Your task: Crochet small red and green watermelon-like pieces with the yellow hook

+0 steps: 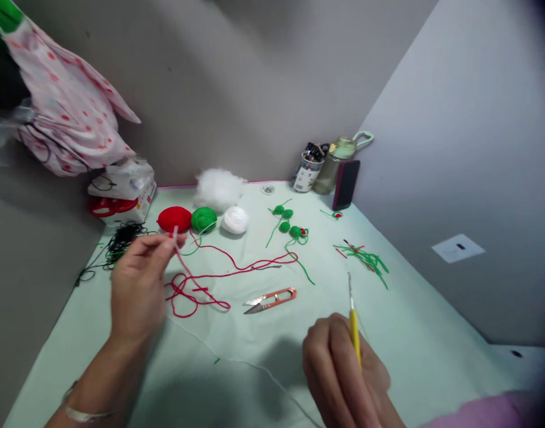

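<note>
My left hand [141,276] is raised over the left of the table, thumb and fingertips pinching a yarn end that sticks up pale at its tip. Red yarn [196,276] runs down from that pinch and lies in loops on the cloth. My right hand [346,362], at the lower right, grips a yellow-handled crochet hook [353,333] with its metal tip pointing away. Across the front trails a thin white yarn [241,361]; where its ends go is hidden. Between the hands lie orange thread snips [272,299], blades toward the left.
Red [174,219], green [204,219] and white yarn balls [235,220] sit before white stuffing [219,188]. Several small green crocheted pieces [284,226] and yarn scraps [365,257] lie rightward. A phone [346,184], bottle [328,172] and pen cup [306,172] stand by the wall.
</note>
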The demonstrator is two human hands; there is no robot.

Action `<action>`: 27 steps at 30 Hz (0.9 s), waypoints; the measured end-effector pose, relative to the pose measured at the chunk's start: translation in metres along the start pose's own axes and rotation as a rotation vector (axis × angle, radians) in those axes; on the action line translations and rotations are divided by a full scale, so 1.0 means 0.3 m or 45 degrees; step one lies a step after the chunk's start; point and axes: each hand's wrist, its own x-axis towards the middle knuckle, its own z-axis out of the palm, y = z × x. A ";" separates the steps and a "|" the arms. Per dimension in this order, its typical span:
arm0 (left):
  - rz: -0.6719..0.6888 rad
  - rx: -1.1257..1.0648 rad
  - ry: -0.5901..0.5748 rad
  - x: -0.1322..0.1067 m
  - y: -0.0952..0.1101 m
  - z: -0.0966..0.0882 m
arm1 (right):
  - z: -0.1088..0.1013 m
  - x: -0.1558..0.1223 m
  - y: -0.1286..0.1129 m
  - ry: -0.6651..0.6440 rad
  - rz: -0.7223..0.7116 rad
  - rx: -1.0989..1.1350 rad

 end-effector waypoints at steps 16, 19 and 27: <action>0.698 0.988 -1.517 -0.177 -0.137 0.543 | 0.045 0.046 0.015 -0.037 0.288 -0.102; 0.706 0.993 -1.566 -0.201 -0.185 0.589 | 0.043 0.025 0.026 0.025 0.302 -0.106; 0.566 0.889 -1.082 -0.030 -0.169 0.328 | 0.011 -0.042 0.050 0.150 0.267 -0.167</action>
